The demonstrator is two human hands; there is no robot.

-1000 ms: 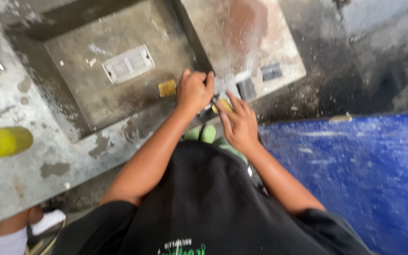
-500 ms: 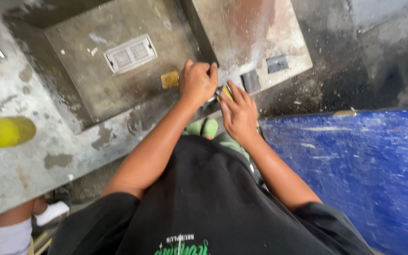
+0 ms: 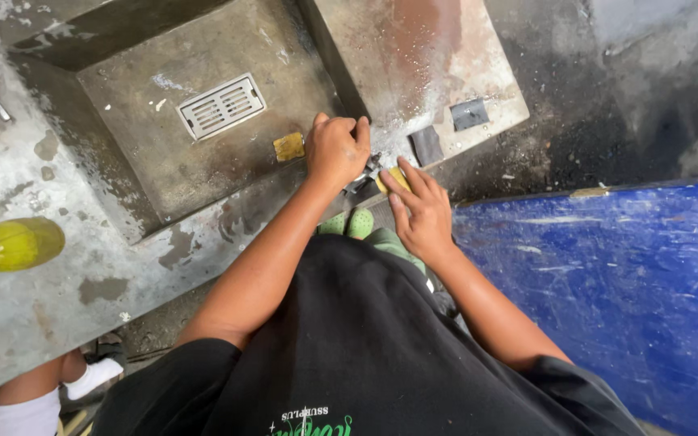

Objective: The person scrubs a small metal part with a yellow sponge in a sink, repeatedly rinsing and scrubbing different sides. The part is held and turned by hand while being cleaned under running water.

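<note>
– Head view: where are your hands on the metal sink (image 3: 163, 173)?

– At its front edge. Your left hand (image 3: 337, 149) is fisted around a small metal tool (image 3: 363, 173), long axis slanting toward your right hand (image 3: 422, 214), whose flat fingers press a yellow pad (image 3: 393, 179).

Even, soft daylight fills the view, with no hard shadows; a pale sheen lies on the metal sink (image 3: 163, 169) just beyond the left hand (image 3: 337, 149). Focus is fairly sharp around both hands, while edges look slightly stretched and softened.
</note>
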